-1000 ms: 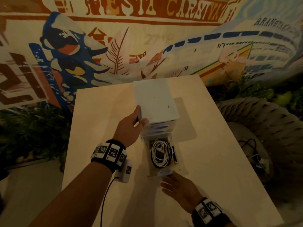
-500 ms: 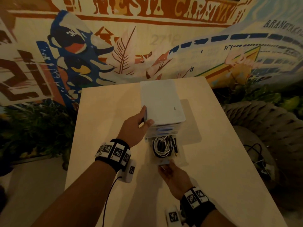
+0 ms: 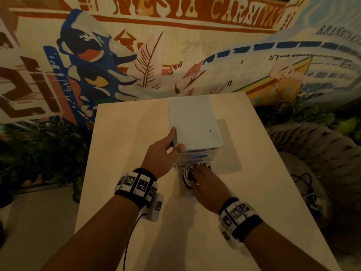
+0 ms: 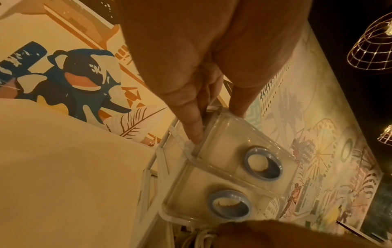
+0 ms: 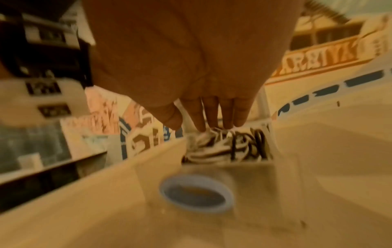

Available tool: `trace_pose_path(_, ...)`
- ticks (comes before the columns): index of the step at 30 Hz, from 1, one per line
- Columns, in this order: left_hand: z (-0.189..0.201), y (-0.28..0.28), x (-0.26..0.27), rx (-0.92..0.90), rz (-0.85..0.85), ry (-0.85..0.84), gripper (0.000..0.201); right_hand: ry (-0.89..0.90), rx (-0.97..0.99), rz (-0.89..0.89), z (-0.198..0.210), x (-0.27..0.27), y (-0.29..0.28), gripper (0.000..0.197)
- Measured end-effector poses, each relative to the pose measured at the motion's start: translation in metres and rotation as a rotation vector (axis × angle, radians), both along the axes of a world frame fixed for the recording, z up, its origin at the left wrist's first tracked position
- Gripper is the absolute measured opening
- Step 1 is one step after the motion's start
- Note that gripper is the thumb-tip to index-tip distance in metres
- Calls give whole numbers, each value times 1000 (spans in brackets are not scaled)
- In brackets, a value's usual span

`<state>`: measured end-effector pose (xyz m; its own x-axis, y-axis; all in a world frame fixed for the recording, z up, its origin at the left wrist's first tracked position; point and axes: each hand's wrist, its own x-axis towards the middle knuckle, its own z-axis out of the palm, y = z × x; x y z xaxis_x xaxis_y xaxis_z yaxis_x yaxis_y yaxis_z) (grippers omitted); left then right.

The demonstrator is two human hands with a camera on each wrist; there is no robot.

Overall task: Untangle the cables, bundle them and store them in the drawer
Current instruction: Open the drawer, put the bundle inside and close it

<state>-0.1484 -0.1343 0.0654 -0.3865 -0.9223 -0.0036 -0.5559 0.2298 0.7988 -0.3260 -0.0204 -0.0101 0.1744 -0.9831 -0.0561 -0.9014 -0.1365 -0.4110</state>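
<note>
- Resting over the pulled-out bottom drawer point(image 5: 250, 193), the right hand point(image 3: 208, 187) lies flat with fingers point(image 5: 214, 114) straight and together, their tips touching the bundled cables point(image 5: 224, 147); it grips nothing.
- Bundled cables, white and black coils, sit inside that clear drawer, partly hidden under the right hand in the head view point(image 3: 186, 174).
- Drawer front carries a blue ring pull point(image 5: 196, 193); the right wrist view is blurred.
- Left hand point(image 3: 163, 151) holds the near left corner of the white drawer unit point(image 3: 193, 122), thumb on top and fingers point(image 4: 194, 124) curled against its side.
- Two upper clear drawers point(image 4: 244, 156) with blue rings stand closed.
- Unit stands on the pale bench point(image 3: 127, 133).
- Painted mural wall point(image 3: 136, 55) lies beyond the bench.
</note>
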Motion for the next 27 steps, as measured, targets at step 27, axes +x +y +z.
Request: trace_pose_path(27,-1,-1,1,-29,-9,2,69,-42,42,56,-11,-8,2,65)
